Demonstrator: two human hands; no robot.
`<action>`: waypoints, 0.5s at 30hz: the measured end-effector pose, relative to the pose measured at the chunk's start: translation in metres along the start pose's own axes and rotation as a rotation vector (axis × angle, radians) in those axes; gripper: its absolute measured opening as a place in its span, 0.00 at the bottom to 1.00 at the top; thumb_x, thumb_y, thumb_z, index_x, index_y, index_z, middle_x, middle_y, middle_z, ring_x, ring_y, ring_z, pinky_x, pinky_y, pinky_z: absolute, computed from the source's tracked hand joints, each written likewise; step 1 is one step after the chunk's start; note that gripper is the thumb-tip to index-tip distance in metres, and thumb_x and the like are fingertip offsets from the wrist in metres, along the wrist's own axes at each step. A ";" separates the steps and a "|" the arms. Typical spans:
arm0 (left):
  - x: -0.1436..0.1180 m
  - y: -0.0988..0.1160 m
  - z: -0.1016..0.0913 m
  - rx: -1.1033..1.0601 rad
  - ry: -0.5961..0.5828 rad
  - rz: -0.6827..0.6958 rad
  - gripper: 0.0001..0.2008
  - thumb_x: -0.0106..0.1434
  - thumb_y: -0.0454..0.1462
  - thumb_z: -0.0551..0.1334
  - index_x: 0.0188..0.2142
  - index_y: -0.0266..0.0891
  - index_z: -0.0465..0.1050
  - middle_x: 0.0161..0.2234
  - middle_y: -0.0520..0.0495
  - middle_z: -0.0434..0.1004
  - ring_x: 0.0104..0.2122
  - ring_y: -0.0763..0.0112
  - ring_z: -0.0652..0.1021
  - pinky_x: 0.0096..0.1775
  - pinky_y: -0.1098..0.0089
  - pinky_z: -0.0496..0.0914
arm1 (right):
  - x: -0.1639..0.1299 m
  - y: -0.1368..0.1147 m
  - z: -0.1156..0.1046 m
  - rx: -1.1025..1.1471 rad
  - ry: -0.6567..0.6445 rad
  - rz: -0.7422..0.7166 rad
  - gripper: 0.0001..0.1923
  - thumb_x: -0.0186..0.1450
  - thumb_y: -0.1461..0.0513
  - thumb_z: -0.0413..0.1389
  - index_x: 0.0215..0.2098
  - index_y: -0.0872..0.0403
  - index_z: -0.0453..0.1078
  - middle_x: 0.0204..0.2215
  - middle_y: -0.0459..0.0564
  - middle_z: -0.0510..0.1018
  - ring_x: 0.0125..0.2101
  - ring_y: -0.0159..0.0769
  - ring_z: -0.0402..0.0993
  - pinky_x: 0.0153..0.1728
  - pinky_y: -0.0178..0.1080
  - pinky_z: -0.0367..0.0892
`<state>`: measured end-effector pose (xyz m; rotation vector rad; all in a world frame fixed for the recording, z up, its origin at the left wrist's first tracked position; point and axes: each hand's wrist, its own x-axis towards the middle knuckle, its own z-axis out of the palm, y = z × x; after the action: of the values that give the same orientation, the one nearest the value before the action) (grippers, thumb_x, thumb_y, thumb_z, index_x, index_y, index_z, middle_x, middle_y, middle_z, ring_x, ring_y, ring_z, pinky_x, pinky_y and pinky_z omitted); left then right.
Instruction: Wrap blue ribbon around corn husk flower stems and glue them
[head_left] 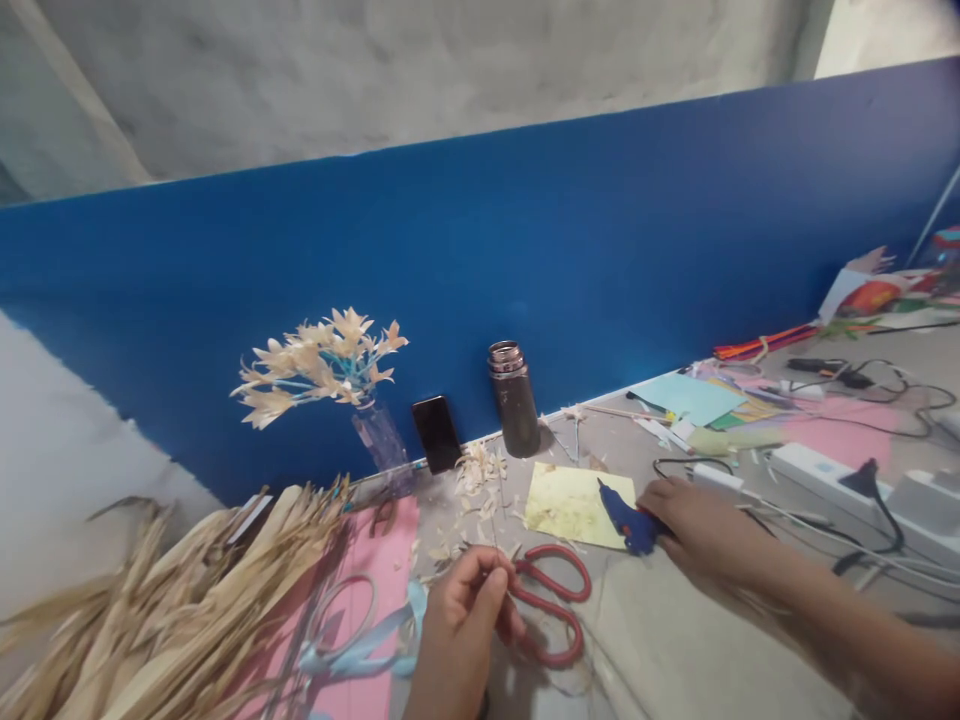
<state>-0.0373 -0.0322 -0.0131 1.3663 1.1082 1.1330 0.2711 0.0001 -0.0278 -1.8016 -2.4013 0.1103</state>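
**Right hand on glue gun, left hand pinching a small piece**

I see two hands, both the wearer's own. Right hand lies over one blue glue gun, fingers wrapped on its grip; the nozzle points left over one yellow sheet on the table. Left hand has fingertips pressed together; what it pinches is too small to tell. It sits just beside one pair of red-handled scissors.

Other counts: one dark flask and one black phone stand against the blue partition, one clear vase of pale husk flowers left of the phone, one heap of dried husk strips at far left, one pink sheet, one white power strip at right.
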 end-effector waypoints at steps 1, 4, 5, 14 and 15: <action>0.000 -0.002 0.004 -0.009 -0.007 -0.019 0.17 0.62 0.50 0.63 0.32 0.37 0.73 0.18 0.50 0.73 0.19 0.73 0.72 0.25 0.75 0.65 | 0.000 0.000 0.002 0.017 -0.007 0.003 0.12 0.62 0.66 0.52 0.42 0.55 0.75 0.42 0.60 0.78 0.44 0.51 0.73 0.43 0.46 0.65; 0.006 -0.004 0.019 -0.021 -0.098 -0.128 0.15 0.63 0.49 0.60 0.33 0.38 0.70 0.17 0.51 0.73 0.17 0.74 0.71 0.23 0.76 0.63 | 0.000 0.004 0.008 0.055 -0.025 0.016 0.14 0.65 0.64 0.51 0.47 0.55 0.74 0.44 0.60 0.78 0.45 0.52 0.73 0.44 0.47 0.64; 0.011 -0.004 0.026 -0.012 -0.141 -0.172 0.14 0.63 0.48 0.59 0.32 0.39 0.68 0.19 0.51 0.74 0.15 0.75 0.70 0.21 0.76 0.62 | 0.000 0.006 0.009 0.067 -0.023 0.021 0.15 0.65 0.63 0.51 0.48 0.54 0.73 0.44 0.60 0.77 0.45 0.52 0.74 0.44 0.47 0.64; 0.063 -0.017 0.103 0.173 -0.301 -0.348 0.09 0.66 0.42 0.54 0.31 0.42 0.60 0.18 0.53 0.74 0.10 0.78 0.68 0.15 0.78 0.49 | 0.004 0.023 0.010 0.270 -0.031 0.000 0.17 0.65 0.62 0.52 0.50 0.54 0.72 0.46 0.57 0.77 0.45 0.48 0.74 0.45 0.43 0.64; 0.065 -0.020 0.107 0.187 -0.307 -0.371 0.08 0.66 0.41 0.53 0.31 0.42 0.60 0.15 0.54 0.71 0.09 0.77 0.67 0.15 0.78 0.49 | 0.004 0.023 0.010 0.296 -0.017 0.005 0.16 0.64 0.62 0.52 0.50 0.54 0.72 0.45 0.57 0.77 0.45 0.48 0.74 0.45 0.43 0.64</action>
<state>0.0769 0.0192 -0.0343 1.3505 1.1979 0.5427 0.2904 0.0103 -0.0408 -1.6769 -2.2482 0.4569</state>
